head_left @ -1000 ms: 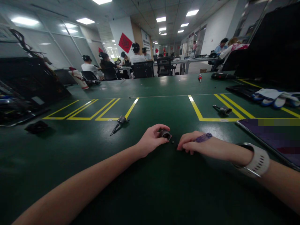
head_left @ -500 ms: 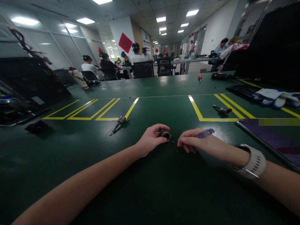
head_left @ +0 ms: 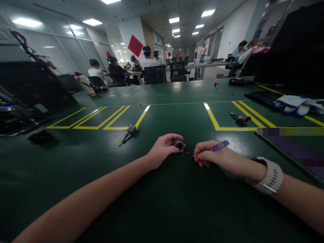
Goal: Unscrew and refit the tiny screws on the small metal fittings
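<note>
My left hand (head_left: 163,151) is closed around a hollow, dark metal cylinder (head_left: 179,145), its round opening turned towards the right. To the right of it, my right hand (head_left: 209,153) grips a screwdriver with a clear purple handle (head_left: 219,145); the shaft is hidden by the fingers. Several tiny dark ring-like parts lie on the table between the hands, one small ring (head_left: 187,153) close to the cylinder and others by my right fingertips. Whether those fingertips touch one of them I cannot tell.
On the green table (head_left: 162,202), a metal shaft with a cylindrical head (head_left: 129,133) lies left, a similar part (head_left: 241,118) right. A tablet-like device (head_left: 291,152), work gloves (head_left: 298,104) and a red screwdriver (head_left: 216,83) lie beyond. A black part (head_left: 39,137) sits far left.
My right hand has shifted slightly right, and the screwdriver handle has tipped a little. Another tiny ring now shows beside its fingertips. My left hand keeps its hold on the cylinder.
</note>
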Demonstrator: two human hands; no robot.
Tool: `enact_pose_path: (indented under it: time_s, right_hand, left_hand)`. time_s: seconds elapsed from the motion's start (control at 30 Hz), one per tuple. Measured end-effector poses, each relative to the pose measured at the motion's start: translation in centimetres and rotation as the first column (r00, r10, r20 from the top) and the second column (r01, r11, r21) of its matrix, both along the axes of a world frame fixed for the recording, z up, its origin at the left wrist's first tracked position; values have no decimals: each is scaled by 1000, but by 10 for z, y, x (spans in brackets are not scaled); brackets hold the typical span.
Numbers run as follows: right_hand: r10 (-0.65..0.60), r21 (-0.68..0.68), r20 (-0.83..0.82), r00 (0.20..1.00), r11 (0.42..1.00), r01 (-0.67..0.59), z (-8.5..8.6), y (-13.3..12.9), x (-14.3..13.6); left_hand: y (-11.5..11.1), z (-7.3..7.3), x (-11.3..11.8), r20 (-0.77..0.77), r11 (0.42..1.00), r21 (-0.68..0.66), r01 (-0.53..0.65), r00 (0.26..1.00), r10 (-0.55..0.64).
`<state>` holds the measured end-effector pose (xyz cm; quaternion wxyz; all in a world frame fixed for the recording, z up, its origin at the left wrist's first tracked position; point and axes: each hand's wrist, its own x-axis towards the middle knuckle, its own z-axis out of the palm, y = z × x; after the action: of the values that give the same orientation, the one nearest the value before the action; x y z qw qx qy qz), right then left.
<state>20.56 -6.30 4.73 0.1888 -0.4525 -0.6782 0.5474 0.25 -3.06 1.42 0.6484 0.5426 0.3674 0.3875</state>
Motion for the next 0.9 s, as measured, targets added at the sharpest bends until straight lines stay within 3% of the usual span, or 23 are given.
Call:
enact_pose_path:
  time_s: [0.17, 0.3, 0.43, 0.63, 0.9]
  right_hand:
    - [21, 235, 86, 996, 971, -40, -7, -4, -3]
    - [60, 515, 89, 994, 852, -98, -16, -9, -3]
    - [80, 686, 62, 995, 721, -101, -21, -15, -3]
    - [38, 774, 89, 995, 626, -93, -24, -18, -5]
    - [21, 797, 199, 980, 578, -174, -18, -19, -10]
  left_hand:
    - [0, -1, 0, -1, 999, 10, -50, 999, 50]
    - [-2, 0, 2, 12, 996, 12, -87, 996, 87]
    - [-2, -1, 2, 13, 997, 18, -78, 997, 78]
    - [-2, -1, 1, -8, 998, 40, -43, 999, 43]
    - [-7, 1, 4, -94, 996, 88, -30, 995, 38]
